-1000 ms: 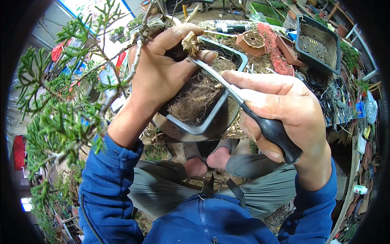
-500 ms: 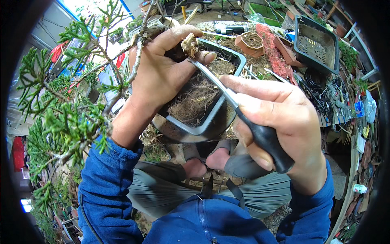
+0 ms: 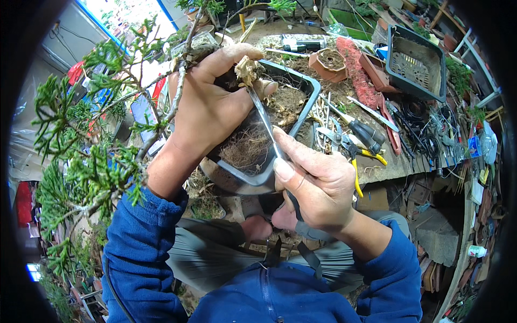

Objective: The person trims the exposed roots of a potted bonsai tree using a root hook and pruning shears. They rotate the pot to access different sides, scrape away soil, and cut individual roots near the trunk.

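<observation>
My left hand (image 3: 207,102) is closed around the trunk of a small juniper, whose green sprigs (image 3: 70,140) spread over the left side. A torn, pale wood stub (image 3: 246,71) sticks up between its thumb and fingers. My right hand (image 3: 318,185) grips a carving tool (image 3: 264,119) with a thin metal shaft, its tip against the base of the stub beside my left thumb. Most of the tool's black handle is hidden in my palm. Below both hands, a dark rectangular plastic pot (image 3: 308,121) holds soil and a mass of fine roots (image 3: 245,148).
Yellow-handled pliers (image 3: 353,156) and black-handled tools (image 3: 363,134) lie on the bench right of the pot. Farther back are an octagonal terracotta pot (image 3: 328,65), a rough red strip (image 3: 355,70) and a dark slotted tray (image 3: 414,64). Tangled black cables (image 3: 425,126) lie at the right.
My right hand has moved left and rolled over, so the tool stands steeper and its handle is mostly covered. The pliers and tools on the bench have come into sight. My left hand stays nearly still.
</observation>
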The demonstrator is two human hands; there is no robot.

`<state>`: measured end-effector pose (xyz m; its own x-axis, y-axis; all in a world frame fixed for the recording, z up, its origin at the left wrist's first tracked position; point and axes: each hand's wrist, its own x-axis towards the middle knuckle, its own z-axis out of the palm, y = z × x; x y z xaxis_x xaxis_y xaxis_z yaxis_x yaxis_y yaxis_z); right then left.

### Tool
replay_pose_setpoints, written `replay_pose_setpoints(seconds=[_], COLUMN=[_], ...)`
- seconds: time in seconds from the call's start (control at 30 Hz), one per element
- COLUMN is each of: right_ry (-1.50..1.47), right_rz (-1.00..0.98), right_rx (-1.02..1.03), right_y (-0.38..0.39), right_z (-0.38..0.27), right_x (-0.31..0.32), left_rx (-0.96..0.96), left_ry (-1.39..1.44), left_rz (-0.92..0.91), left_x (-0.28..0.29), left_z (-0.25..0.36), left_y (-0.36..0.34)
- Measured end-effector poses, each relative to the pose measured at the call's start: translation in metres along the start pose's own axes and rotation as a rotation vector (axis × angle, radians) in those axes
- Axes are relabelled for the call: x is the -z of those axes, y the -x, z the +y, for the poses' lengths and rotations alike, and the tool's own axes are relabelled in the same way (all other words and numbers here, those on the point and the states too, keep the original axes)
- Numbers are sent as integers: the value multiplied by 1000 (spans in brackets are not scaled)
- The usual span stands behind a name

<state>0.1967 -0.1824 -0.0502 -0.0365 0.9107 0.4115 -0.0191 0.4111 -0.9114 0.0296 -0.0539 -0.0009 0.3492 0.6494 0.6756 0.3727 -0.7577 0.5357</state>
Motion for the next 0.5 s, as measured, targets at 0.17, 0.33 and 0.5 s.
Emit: replay_pose_setpoints(seconds=[0.17,0.33,0.5], right_ry=[373,639,230], right_rz=[-3,-64,-167], right_rx=[340,410,-127], right_y=[-8,-11,-39], right_z=[13,9,-19], right_x=[8,21,36], left_rx=[35,44,-25], left_ry=[31,-15,-84], left_rz=[13,15,-22], left_x=[0,-2,7], left_z=[1,2,9], left_y=[1,2,-1])
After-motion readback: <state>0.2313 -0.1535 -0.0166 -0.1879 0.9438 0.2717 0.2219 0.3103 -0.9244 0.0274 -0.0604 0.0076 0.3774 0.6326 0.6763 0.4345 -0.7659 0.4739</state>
